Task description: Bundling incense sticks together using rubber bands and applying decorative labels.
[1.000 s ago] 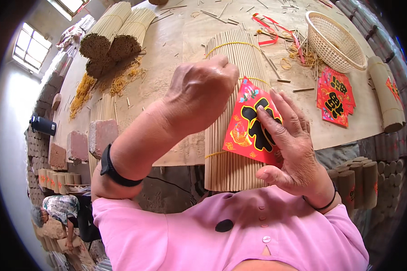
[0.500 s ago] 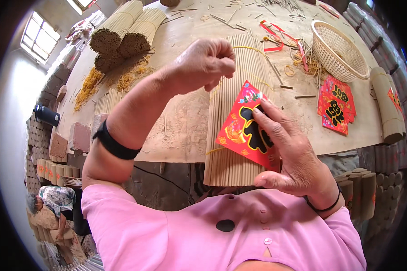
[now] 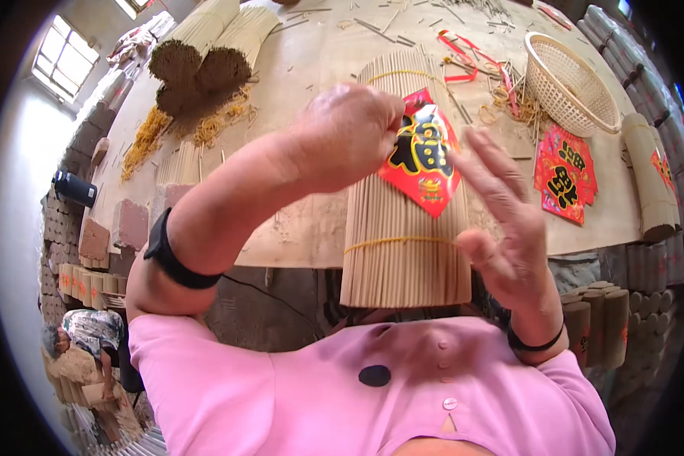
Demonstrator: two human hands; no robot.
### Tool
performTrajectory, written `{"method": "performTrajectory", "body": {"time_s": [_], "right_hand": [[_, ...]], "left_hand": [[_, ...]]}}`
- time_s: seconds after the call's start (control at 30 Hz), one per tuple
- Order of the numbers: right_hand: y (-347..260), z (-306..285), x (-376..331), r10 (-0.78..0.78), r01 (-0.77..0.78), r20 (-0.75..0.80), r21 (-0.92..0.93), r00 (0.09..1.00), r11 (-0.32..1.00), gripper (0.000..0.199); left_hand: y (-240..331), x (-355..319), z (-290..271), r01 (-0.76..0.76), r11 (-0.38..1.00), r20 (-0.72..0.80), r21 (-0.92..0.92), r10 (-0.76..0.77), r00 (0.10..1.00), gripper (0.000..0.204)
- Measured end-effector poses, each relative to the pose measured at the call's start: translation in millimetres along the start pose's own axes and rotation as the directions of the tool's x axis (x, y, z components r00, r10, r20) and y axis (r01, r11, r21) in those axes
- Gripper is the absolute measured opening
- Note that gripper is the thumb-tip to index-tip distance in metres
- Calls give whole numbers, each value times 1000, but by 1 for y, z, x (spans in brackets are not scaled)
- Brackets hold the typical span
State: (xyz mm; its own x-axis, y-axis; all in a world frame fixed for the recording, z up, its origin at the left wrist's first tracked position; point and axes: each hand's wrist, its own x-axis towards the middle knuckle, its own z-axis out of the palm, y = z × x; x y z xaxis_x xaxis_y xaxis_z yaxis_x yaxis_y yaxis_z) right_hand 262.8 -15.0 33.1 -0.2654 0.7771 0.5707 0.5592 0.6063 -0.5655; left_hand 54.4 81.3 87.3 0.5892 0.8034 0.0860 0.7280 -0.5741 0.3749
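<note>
Head view: A red card point(image 3: 432, 190) is seen on the upper part of a stick bundle point(image 3: 403, 277) on the table point(image 3: 304, 83), corner downward. The left hand point(image 3: 346, 133) is curled at the card's left edge; its fingertips are hidden, so whether the card is pinched cannot be made out. The right hand point(image 3: 509, 216) is spread at the card's right corner, nothing seen held. Card judged light, smooth, easily creased; best held by edges. Bundle judged heavier, rigid lengthwise, liable to shift between bands point(image 3: 403, 241); best gripped around both sides.
</note>
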Motion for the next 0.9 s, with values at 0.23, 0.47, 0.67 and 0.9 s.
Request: {"method": "performTrajectory", "body": {"time_s": [0.23, 0.47, 0.67, 0.9], "right_hand": [[-5, 11, 4, -3, 65, 217, -280, 976, 958, 83], [-3, 8, 7, 43, 9, 240, -212, 970, 977, 86], [2, 3, 9, 60, -30, 233, -131, 971, 991, 86], [-7, 0, 44, -158, 296, 344, -395, 926, 870, 75]], "left_hand": [[-8, -5, 6, -192, 979, -119, -67, 183, 976, 14], [-64, 25, 13, -308, 802, -209, 512, 464, 861, 32], [-62, -15, 17, -281, 953, -407, -112, 213, 888, 19], [-47, -49, 49, -153, 988, -421, -19, 131, 898, 14]]}}
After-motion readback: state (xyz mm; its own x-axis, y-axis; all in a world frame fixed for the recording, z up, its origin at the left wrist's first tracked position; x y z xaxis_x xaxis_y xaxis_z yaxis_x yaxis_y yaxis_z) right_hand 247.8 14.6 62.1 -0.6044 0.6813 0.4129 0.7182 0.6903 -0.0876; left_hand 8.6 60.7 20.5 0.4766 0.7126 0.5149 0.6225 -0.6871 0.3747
